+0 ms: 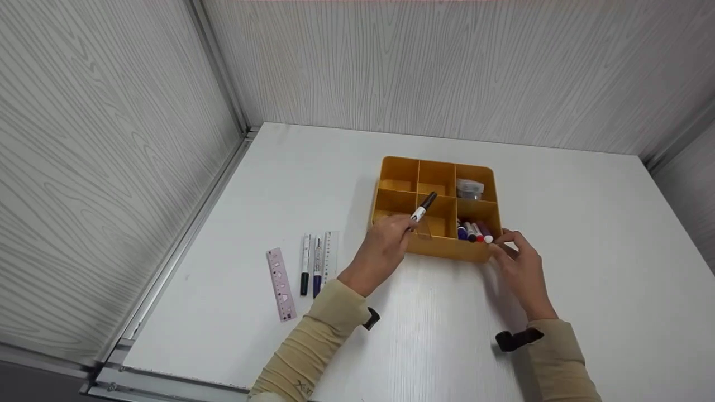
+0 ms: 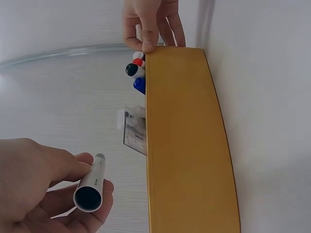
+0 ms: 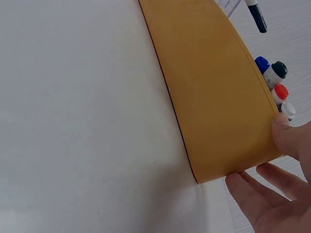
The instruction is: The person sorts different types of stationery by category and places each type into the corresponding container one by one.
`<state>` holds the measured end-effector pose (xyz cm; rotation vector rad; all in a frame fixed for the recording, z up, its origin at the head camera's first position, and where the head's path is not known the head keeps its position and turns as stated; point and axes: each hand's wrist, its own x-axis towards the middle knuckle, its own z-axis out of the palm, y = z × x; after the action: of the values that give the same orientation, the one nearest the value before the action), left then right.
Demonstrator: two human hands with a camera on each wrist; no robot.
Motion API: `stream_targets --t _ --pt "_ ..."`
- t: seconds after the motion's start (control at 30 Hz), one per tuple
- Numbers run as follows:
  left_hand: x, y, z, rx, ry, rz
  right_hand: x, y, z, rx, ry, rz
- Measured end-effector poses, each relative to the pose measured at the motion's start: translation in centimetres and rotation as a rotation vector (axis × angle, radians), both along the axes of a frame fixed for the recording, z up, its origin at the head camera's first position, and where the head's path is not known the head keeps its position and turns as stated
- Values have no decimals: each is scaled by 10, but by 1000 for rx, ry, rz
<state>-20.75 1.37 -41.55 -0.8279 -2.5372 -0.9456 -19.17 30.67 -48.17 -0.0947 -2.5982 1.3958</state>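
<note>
My left hand (image 1: 384, 245) pinches a white marker (image 1: 418, 214) with a dark cap, holding it tilted above the front middle part of a yellow divided box (image 1: 447, 251). In the left wrist view the marker's dark round end (image 2: 88, 199) faces the camera. At the box's front right corner, my right hand (image 1: 522, 273) grips the wall, thumb at the rim and fingers around the side. Several markers (image 1: 475, 231) stand in the front right compartment, with blue, dark, red and white ends. A small clear plastic case (image 1: 470, 188) sits in the compartment behind them.
Left of the box lie a pink ruler (image 1: 281, 285), a marker with a dark cap (image 1: 305, 265), a marker with a blue cap (image 1: 318, 265) and a clear ruler (image 1: 330, 254). Wood-grain panels (image 1: 435, 72) close off the white table's (image 1: 586, 223) back and sides.
</note>
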Motion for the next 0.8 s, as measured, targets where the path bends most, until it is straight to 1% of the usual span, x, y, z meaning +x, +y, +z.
stream_targets --t 0.13,0.27,0.37,0.5,0.6,0.8 --pt "0 12 6 -52 7 -30 0 0 0 4 14 1" --pt "0 24 13 -133 -47 -36 0 -1 1 1 14 -1" --pt "-1 32 16 -201 -65 -43 0 -1 0 2 6 0" --pt "-2 41 18 -240 -63 -82 0 -1 0 1 -4 -2" --pt "-3 46 20 -258 -71 -99 0 -1 1 -5 -4 -9" --pt "-4 58 24 -326 -41 -98 0 -1 0 -11 10 -15"
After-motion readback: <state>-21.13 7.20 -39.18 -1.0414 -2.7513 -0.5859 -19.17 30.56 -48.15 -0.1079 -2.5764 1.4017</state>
